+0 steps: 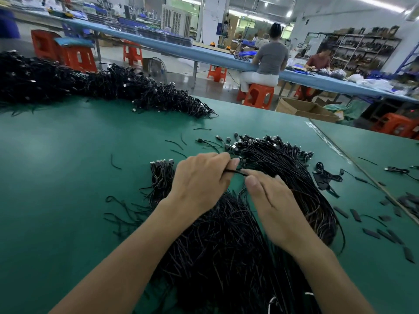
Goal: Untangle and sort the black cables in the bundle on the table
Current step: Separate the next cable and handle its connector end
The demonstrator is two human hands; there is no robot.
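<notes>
A big bundle of black cables point(226, 245) lies on the green table point(68, 177) under my forearms, curving right to a fan of plug ends point(267, 143). A smaller aligned batch of black cables point(161, 177) lies just left of my hands. My left hand point(199, 180) curls its fingers round a thin black cable point(235, 172) above the bundle. My right hand point(269, 202) pinches the same cable at its other end, thumb on top. The cable's run below the hands is hidden.
A long heap of tied black cables point(102, 87) fills the far left of the table. Loose black ties point(174, 143) and small black sleeves point(371, 232) are scattered around. A taped seam point(335, 148) crosses the table at right. Two people sit at a blue bench point(204, 53) behind.
</notes>
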